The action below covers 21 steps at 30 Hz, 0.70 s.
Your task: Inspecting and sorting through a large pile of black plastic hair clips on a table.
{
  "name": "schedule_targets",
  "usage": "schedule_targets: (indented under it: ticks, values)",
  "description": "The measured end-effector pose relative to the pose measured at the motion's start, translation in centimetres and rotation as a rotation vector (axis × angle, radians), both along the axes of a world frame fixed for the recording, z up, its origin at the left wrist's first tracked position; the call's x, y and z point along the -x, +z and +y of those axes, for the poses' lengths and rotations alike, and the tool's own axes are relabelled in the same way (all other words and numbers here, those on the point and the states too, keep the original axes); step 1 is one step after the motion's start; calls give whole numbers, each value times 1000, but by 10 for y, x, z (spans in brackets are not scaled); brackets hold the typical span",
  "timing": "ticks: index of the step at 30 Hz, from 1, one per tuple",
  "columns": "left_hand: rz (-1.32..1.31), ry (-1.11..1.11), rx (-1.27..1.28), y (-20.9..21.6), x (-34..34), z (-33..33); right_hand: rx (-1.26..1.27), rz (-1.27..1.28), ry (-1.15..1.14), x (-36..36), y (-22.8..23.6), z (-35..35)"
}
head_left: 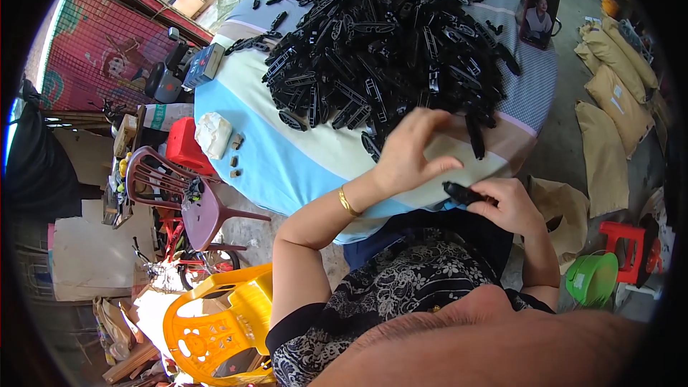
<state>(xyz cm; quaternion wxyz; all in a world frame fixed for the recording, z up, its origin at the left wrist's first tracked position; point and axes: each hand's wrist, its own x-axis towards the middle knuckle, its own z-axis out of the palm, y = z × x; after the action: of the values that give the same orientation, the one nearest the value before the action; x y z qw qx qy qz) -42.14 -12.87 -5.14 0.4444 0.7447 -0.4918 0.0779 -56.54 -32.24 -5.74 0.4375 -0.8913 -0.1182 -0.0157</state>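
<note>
A big heap of black plastic parts point(373, 43), long and narrow with rounded ends and slotted frames, covers much of the cloth-covered table point(315, 165). At the near edge of that heap is my left hand point(412, 154), its thumb and fingers apart and curved, with nothing visible in them. A gold bracelet point(347, 202) circles that wrist. My right hand point(510, 204), lower and to the right by the table's front edge, grips a black plastic part point(461, 192) between thumb and fingers. Something small and blue shows just beneath this part. One loose black part point(474, 136) lies above the right hand.
A phone point(540, 16) stands upright at the table's right. On the left edge are a blue box point(204, 66) and a white packet point(213, 135). Around the table stand a purple chair point(204, 218), a yellow chair point(215, 326), full sacks point(605, 158), a red stool point(629, 247) and a green bucket point(592, 277).
</note>
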Motion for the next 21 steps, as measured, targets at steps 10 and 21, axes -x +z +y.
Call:
schedule_targets:
  ticks: [10, 21]
  values:
    - [-485, 409, -401, -19, -3, -3, 142, -368, -452, -50, -8, -39]
    - [1173, -343, 372, -24, 1, -7, 464, -474, -618, -116, -41, -87]
